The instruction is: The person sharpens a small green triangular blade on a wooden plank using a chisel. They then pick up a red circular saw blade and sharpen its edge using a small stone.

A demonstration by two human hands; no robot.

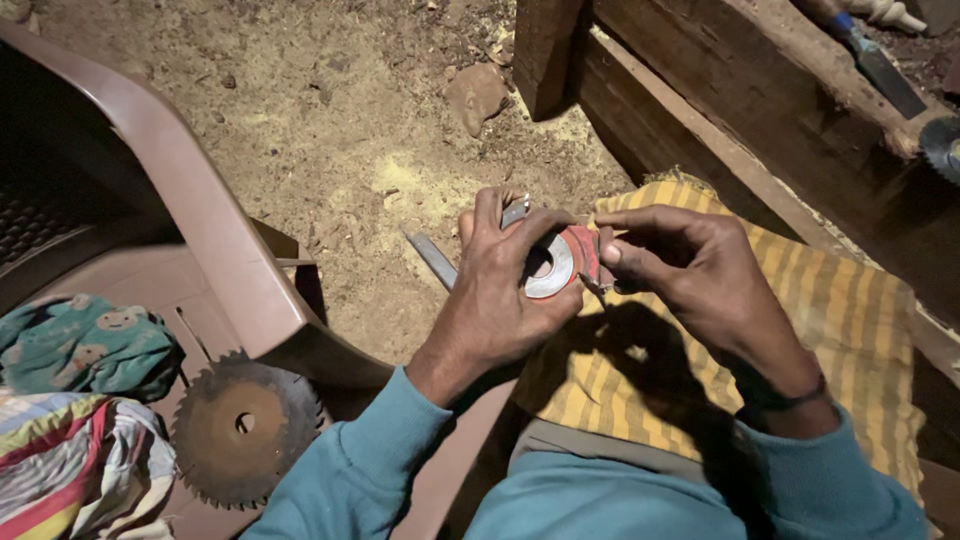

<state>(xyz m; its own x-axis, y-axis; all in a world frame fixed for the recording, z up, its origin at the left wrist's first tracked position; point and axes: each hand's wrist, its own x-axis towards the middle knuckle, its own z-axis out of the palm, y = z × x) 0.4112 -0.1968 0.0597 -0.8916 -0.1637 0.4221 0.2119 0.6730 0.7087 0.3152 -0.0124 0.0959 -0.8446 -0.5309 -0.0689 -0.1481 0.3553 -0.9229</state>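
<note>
My left hand [500,290] grips a small round saw blade [556,265], red and silver with a centre hole, held upright over my lap. A flat metal file [432,258] sticks out to the left from under that hand. My right hand [690,275] pinches the blade's right edge with thumb and fingers. Both arms wear teal sleeves. A dark band circles my right wrist.
A yellow striped cloth [840,320] covers my lap. A rusty toothed saw blade [242,430] lies on a brown plastic chair [200,210] at left, beside bundled cloths [80,420]. Dark wooden beams [740,110] run at upper right with a chisel [880,60]. Sawdust-covered ground [350,120] with a stone [476,95].
</note>
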